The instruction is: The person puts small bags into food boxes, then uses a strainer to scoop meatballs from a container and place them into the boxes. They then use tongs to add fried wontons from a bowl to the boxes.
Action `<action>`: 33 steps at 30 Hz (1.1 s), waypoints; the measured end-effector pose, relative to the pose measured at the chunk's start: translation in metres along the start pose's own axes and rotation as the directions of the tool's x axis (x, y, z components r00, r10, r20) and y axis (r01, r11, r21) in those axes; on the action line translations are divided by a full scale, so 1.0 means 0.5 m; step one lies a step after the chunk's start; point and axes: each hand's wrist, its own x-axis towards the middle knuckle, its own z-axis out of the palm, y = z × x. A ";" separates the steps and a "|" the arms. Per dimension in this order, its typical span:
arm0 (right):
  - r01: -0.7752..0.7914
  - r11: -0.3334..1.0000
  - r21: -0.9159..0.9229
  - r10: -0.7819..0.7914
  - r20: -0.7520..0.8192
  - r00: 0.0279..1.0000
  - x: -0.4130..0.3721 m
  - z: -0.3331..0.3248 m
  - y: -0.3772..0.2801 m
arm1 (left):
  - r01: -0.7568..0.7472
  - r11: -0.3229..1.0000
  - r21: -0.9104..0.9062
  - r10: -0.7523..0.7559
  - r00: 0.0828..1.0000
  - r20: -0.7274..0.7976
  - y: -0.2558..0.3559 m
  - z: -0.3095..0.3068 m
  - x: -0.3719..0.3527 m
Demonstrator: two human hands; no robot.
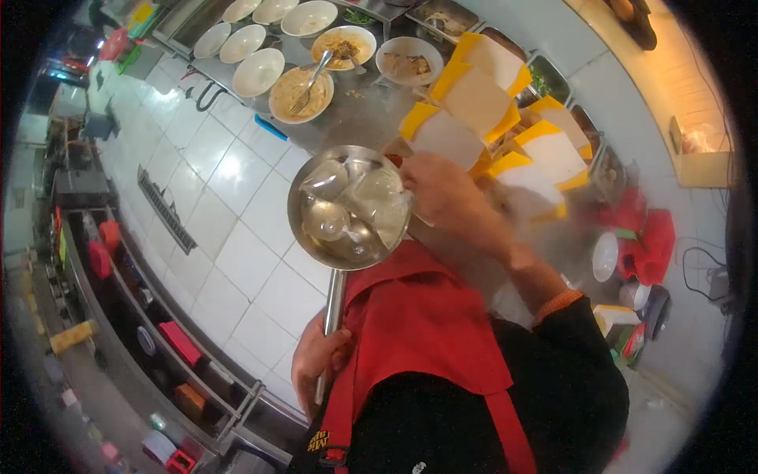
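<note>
My left hand (320,355) is wrapped round the long metal handle of a saucepan (337,265) and holds it up in front of my apron. Inside the pan lie several clear plastic bags (325,220), puffed out and shiny, with what looks like clear liquid in them. At the pan's right rim my right hand (442,189) has its fingers closed; the edge of one clear plastic bag (383,207) runs up to them. The fingertips are partly hidden. Just beyond that hand stand open yellow-and-white paper boxes (474,99).
White bowls (259,73) line the counter's far left; one holds noodles and a fork (312,83). A bowl of sliced food (409,62) sits near the metal ingredient trays (546,77). Shelving (150,316) runs along the left, across the tiled floor (229,186).
</note>
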 end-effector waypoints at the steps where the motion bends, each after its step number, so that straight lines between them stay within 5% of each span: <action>1: -0.123 0.983 0.139 0.121 0.026 0.992 0.013 -0.017 -0.005 | -0.003 1.000 0.004 0.003 1.000 0.001 0.015 -0.018 0.005; 5: -0.097 0.908 0.409 0.147 -0.093 0.985 0.045 -0.076 -0.044 | 0.031 0.999 0.035 -0.033 0.998 0.052 0.088 -0.090 0.024; 7: -0.387 0.795 0.468 0.414 0.049 0.909 0.052 -0.100 -0.068 | 0.052 0.997 0.050 -0.055 0.996 0.072 0.123 -0.120 0.033; 10: -0.350 0.668 0.657 0.455 0.012 0.890 0.069 -0.099 -0.074 | 0.069 0.990 0.119 -0.087 0.983 0.160 0.177 -0.171 0.050; 13: -0.349 0.750 0.561 0.457 -0.059 0.888 0.079 -0.083 -0.060 | 0.072 0.972 0.225 -0.108 0.983 0.148 0.212 -0.211 0.079; 17: -0.412 0.696 0.588 0.566 -0.097 0.819 0.081 -0.063 -0.032 | 0.062 0.970 0.235 -0.107 0.977 0.183 0.241 -0.252 0.098; 23: -0.461 0.656 0.598 0.638 -0.114 0.761 0.052 0.174 0.114 | 0.079 0.950 0.301 -0.145 0.969 0.202 0.285 -0.297 0.117; 26: -0.459 0.739 0.494 0.585 -0.132 0.800 0.028 0.229 0.129 | 0.081 0.932 0.353 -0.170 0.958 0.230 0.304 -0.308 0.126; 28: -0.389 0.784 0.485 0.584 -0.360 0.728 0.032 0.206 0.061 | 0.096 0.921 0.378 -0.188 0.958 0.215 0.317 -0.306 0.127; 32: -0.411 0.847 0.338 0.521 -0.373 0.768 0.082 0.107 -0.118 | 0.104 0.890 0.444 -0.206 0.961 0.187 0.339 -0.300 0.126; 33: -0.307 0.935 0.176 0.350 -0.343 0.872 0.096 0.100 -0.149 | 0.105 0.888 0.448 -0.207 0.960 0.186 0.339 -0.300 0.127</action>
